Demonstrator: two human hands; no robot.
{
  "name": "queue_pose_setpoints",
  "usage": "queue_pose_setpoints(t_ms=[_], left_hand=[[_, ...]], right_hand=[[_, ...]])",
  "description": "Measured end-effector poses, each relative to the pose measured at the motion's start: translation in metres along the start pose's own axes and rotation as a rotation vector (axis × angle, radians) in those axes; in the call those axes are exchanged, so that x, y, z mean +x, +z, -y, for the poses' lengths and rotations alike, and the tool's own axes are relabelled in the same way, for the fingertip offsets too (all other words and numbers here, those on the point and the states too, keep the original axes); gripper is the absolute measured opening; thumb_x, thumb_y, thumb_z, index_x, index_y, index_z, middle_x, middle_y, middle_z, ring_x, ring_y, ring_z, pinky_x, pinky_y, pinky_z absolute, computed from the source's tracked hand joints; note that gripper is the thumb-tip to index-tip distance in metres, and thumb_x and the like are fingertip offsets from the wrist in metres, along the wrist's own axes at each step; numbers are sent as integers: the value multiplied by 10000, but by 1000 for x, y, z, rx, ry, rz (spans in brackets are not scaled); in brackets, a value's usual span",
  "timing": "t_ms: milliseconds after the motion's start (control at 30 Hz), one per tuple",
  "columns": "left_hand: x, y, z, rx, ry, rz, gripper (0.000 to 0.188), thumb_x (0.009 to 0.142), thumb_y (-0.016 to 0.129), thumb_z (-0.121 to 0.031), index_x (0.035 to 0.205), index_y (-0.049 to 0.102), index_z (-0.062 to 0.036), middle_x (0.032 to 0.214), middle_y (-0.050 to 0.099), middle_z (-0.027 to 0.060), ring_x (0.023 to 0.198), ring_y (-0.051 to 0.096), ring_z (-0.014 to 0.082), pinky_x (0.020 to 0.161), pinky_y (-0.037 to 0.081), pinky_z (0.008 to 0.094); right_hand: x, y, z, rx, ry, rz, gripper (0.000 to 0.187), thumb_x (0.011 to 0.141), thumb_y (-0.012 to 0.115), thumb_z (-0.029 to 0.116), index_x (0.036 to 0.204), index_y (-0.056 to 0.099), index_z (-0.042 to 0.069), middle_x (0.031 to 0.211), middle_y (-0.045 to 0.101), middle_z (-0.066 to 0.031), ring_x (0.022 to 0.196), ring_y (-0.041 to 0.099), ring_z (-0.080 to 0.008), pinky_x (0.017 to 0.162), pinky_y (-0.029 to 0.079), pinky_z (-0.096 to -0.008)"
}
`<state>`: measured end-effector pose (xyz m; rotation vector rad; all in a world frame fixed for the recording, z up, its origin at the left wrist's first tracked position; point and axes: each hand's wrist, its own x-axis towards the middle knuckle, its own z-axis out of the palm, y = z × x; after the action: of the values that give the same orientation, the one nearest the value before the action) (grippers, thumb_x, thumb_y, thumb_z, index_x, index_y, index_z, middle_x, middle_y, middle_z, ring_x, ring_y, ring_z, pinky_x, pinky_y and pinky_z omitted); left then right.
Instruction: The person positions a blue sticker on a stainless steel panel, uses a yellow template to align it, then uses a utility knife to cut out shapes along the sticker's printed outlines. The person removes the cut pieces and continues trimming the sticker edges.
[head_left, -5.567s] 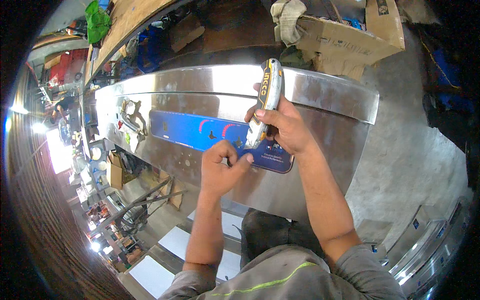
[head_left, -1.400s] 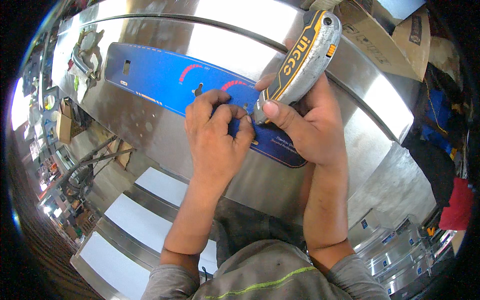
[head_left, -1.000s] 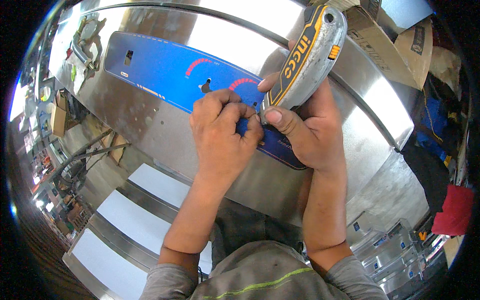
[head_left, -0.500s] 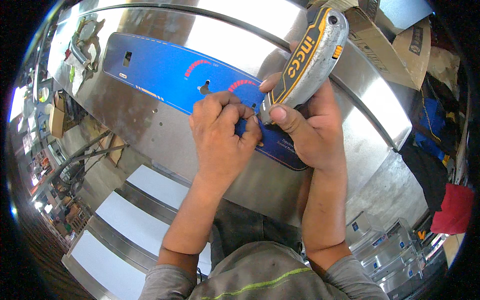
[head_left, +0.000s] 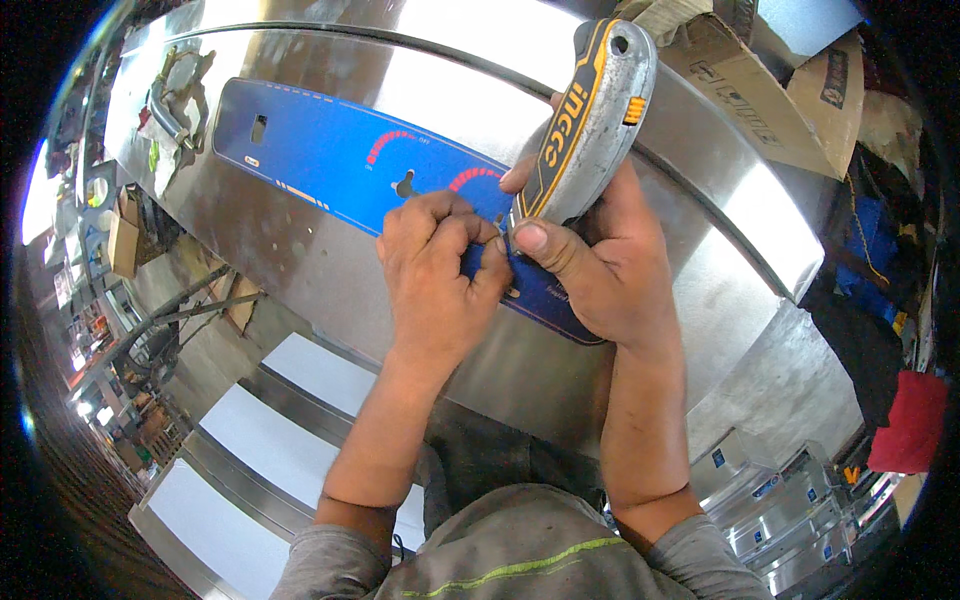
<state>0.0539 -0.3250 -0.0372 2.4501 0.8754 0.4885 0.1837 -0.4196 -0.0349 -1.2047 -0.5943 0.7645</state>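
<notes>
My right hand [head_left: 615,275] grips a grey utility knife [head_left: 590,125] with black and orange trim, its butt raised and its front end pointing down. Under it lies a long blue control panel label [head_left: 310,135] with red dial arcs and cut-out holes, on shiny sheet metal. My left hand [head_left: 435,265] rests on the label right beside the knife's front end. Its thumb and forefinger are pinched together; whatever is between them is hidden. The blade cannot be made out behind the fingers.
The shiny metal surface [head_left: 300,235] spreads around the label. At its far left lies a bent metal pipe piece [head_left: 170,110]. An open cardboard box [head_left: 720,100] stands at the far right. Pale-topped metal panels [head_left: 265,435] are at lower left, metal units [head_left: 770,500] at lower right.
The knife and my right hand have shifted slightly left, closer to my left fingertips. My left hand stays pinched at nearly the same spot on the label.
</notes>
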Motion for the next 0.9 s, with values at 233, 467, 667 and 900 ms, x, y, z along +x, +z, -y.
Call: queue_pose_setpoints(t_ms=[233,467,667,900], left_hand=[[-1,0,0,-3,-2,-3,134,674,739,-87,786,667,-105,992,604,43,967,547,270,861,399,417],[-1,1,1,-3,3,-8,149,663,745,-87,790,668,-105,990,603,33,968,544,266,857,397,415],[-1,-1,2,-22,-2,-1,157,654,747,-89,789,671,-109,984,604,32,953,548,265,845,405,418],[-3,1,6,-90,13,-65,137,653,747,-75,767,676,-100,961,614,43,934,566,259,828,439,403]], right_hand=[[-1,-2,2,29,30,-11,618,913,744,232,1377,427,-25,1103,663,-119,1041,635,-187,930,514,-336],[-3,2,1,-29,39,16,605,904,751,225,1359,438,-21,1094,666,-121,1034,641,-195,911,521,-336],[-2,1,-2,-89,52,-41,519,894,762,234,1265,492,-9,1084,671,-98,1000,648,-184,887,526,-331],[-1,1,-3,-20,58,-60,575,890,767,226,1318,445,18,1102,665,-90,1008,640,-173,896,513,-321]])
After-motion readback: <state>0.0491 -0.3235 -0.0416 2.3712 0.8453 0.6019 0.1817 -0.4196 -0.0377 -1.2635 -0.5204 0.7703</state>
